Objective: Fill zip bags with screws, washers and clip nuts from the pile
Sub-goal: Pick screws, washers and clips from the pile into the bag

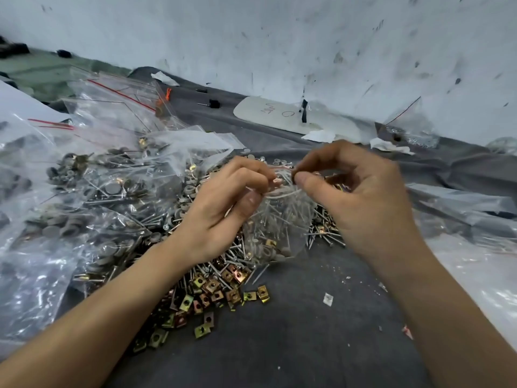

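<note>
A small clear zip bag (pixel 275 225) holding screws, washers and a clip nut hangs between my hands over the pile. My left hand (pixel 223 203) pinches the left end of its top edge. My right hand (pixel 355 191) pinches the same edge at the right, thumb against forefinger on the zip strip. Under the bag lies the loose pile: brass-coloured clip nuts (pixel 212 295) in front, long screws (pixel 324 233) at the right, grey washers (pixel 190 189) behind my left hand.
Filled zip bags (pixel 92 191) lie heaped on the left, with empty red-striped bags (pixel 117 99) behind them. Everything rests on a dark grey cloth (pixel 293 331). Clear plastic sheeting (pixel 475 261) lies at the right, a white wall (pixel 279 37) and a white card (pixel 274 113) at the back.
</note>
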Tool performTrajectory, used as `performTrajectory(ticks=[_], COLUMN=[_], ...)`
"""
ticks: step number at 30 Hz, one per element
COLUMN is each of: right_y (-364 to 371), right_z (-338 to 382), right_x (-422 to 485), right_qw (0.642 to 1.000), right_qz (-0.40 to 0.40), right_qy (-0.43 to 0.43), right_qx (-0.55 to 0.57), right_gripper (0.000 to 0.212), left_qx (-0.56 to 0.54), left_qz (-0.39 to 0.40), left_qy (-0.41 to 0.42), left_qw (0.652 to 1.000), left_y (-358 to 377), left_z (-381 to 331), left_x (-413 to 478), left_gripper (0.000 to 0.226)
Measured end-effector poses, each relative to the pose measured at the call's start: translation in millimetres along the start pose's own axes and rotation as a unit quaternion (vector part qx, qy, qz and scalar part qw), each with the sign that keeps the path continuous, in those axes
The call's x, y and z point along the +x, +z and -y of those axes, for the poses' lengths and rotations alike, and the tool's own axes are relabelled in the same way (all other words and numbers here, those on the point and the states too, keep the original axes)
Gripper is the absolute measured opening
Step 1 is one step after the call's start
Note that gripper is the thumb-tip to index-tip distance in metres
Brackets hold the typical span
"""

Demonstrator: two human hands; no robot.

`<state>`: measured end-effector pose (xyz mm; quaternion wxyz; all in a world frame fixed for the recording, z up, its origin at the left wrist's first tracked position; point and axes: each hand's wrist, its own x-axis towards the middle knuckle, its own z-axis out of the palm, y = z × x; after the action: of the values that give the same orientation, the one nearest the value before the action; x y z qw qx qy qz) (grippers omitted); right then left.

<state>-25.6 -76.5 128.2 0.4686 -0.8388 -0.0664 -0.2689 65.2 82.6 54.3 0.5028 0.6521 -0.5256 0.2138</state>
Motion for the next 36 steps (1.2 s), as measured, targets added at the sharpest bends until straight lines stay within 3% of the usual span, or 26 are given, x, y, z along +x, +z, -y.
performTrajectory(ticks=[9, 14, 15, 17, 19, 20, 21, 22, 25, 28, 31, 33, 36], right_y=[-7.0, -4.9, -5.7, 0.8, 23.1, 36.0, 48.2, 58.9, 72.5, 68.5, 61.3, 57.9, 61.6], right_z=[-11.0, -10.3, -8.3, -0.1, 5.7, 6.4, 5.9, 3.2, -12.1, -20.1, -10.9, -2.3, 14.7], right_x=[-8.9, -6.9, -6.6, -12.0, -27.5, -36.0, -42.6, -47.6, -55.6, -53.2, -42.1, -39.7, -53.4], right_qw=[0.995, 0.991, 0.988, 0.957, 0.874, 0.833, 0.806, 0.8, 0.83, 0.833, 0.858, 0.867, 0.813], right_qz=[-0.066, -0.074, -0.029, 0.172, 0.375, 0.434, 0.456, 0.443, 0.351, 0.344, 0.335, 0.364, 0.479], right_qy=[0.062, 0.101, 0.123, 0.192, 0.25, 0.253, 0.236, 0.208, 0.177, 0.193, 0.164, 0.159, 0.199], right_qx=[0.041, -0.052, -0.088, -0.136, -0.179, -0.231, -0.295, -0.347, -0.396, -0.387, -0.353, -0.3, -0.265], right_gripper=[0.015, 0.014, 0.015, 0.015, 0.022, 0.031, 0.038, 0.038, 0.033, 0.03, 0.025, 0.028, 0.043], left_qx=[-0.027, -0.013, -0.004, 0.012, 0.022, 0.026, 0.03, 0.031, 0.031, 0.03, 0.028, 0.023, 0.017], left_qz=[-0.011, -0.038, -0.046, -0.06, -0.063, -0.063, -0.061, -0.058, -0.055, -0.063, -0.065, -0.062, -0.065], left_qy=[-0.028, -0.03, -0.031, -0.042, -0.059, -0.064, -0.067, -0.067, -0.071, -0.083, -0.08, -0.083, -0.09], left_qw=[0.999, 0.999, 0.998, 0.997, 0.996, 0.996, 0.995, 0.996, 0.995, 0.994, 0.994, 0.994, 0.994], left_y=[-1.5, -2.4, -2.8, -3.0, -2.8, -3.0, -3.4, -4.0, -4.3, -3.2, -5.3, -5.2, -3.4], left_z=[-1.6, 2.6, 4.0, 6.0, 7.6, 8.1, 8.4, 8.2, 8.4, 9.1, 9.6, 8.8, 7.0], left_x=[-6.9, -2.4, -0.6, 2.0, 2.0, 1.1, 0.0, -2.0, -7.3, -6.5, -0.7, 0.2, -3.6], left_gripper=[0.013, 0.013, 0.013, 0.013, 0.013, 0.013, 0.013, 0.013, 0.014, 0.012, 0.014, 0.014, 0.016])
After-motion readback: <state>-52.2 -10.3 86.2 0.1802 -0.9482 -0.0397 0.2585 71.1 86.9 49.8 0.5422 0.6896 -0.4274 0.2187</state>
